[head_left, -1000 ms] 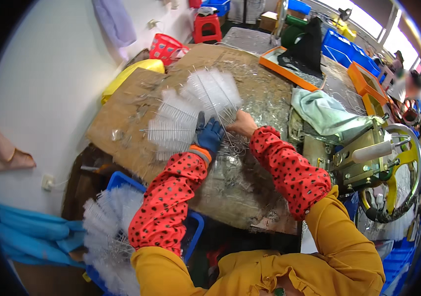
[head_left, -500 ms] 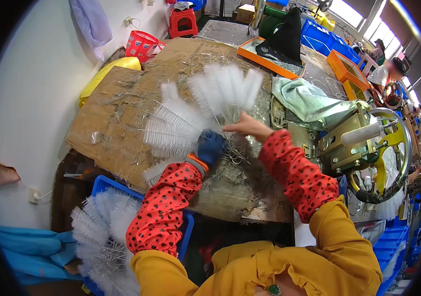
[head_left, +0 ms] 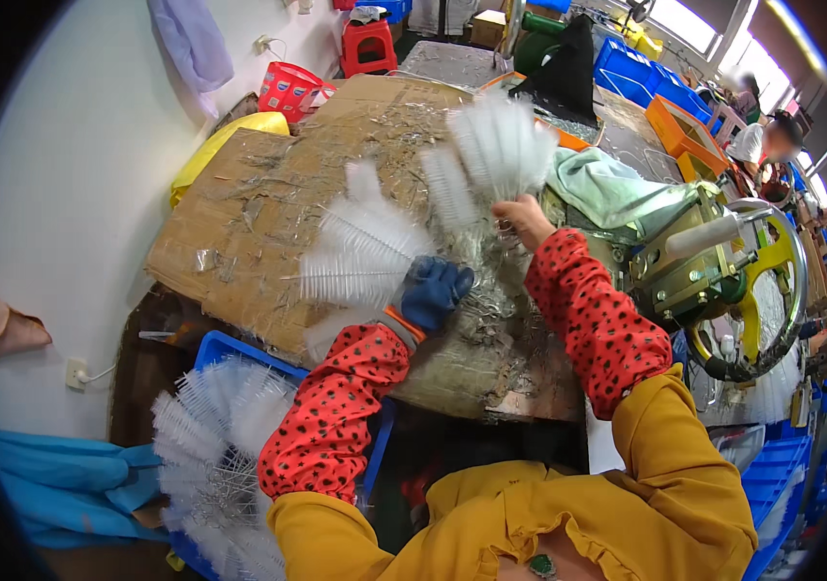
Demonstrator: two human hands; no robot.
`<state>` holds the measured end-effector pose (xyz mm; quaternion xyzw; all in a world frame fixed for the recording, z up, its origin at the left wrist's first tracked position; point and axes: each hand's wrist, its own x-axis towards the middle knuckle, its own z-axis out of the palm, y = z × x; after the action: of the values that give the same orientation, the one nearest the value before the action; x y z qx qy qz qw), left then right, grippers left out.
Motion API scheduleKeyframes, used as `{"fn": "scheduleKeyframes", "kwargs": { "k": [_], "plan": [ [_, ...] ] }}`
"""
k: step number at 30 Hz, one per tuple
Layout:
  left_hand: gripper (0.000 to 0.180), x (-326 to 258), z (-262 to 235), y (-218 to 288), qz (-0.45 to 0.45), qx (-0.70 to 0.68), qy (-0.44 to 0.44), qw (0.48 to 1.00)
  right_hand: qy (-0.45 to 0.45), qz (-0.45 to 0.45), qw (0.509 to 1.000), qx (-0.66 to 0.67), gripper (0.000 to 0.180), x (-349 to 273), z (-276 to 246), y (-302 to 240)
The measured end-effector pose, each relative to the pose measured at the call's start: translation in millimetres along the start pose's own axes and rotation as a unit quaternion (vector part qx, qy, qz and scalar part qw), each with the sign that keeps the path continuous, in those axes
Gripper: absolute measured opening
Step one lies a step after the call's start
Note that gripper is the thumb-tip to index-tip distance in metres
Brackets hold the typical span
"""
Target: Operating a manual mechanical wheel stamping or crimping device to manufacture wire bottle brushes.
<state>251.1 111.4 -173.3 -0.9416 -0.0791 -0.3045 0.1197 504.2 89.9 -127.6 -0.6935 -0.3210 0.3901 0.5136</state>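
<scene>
White bottle brushes (head_left: pixel 360 254) fan out at ten o'clock above the cardboard-covered desk (head_left: pixel 239 203), gloved left hand (head_left: pixel 433 290) gripping their wire stems while bare right hand (head_left: pixel 522 218) clutches another bunch (head_left: pixel 501 145), apparently keeping bristles uncrushed.

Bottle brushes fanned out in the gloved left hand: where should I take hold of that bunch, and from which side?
Grip the bottle brushes by their bare twisted-wire stems, which gather where the left hand holds them. Come from the near side, by the table's front edge: the white bristle heads splay up and away over the cardboard sheet, so they would likely crush or slip if held. The right hand holds its bunch by the stems as well.
</scene>
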Motion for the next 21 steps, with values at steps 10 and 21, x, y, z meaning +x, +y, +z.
{"fn": "scheduleKeyframes", "kwargs": {
  "k": [10, 21],
  "plan": [
    [0.006, -4, 54, 22, -0.053, -0.13, -0.038, 0.989, -0.031, -0.077, 0.942, -0.325, 0.084, -49, 51, 15],
    [0.01, -2, 37, 39, -0.138, -0.158, -0.012, 0.978, -0.15, -0.05, 0.981, -0.117, 0.035, -61, 52, 10]
  ]
}}
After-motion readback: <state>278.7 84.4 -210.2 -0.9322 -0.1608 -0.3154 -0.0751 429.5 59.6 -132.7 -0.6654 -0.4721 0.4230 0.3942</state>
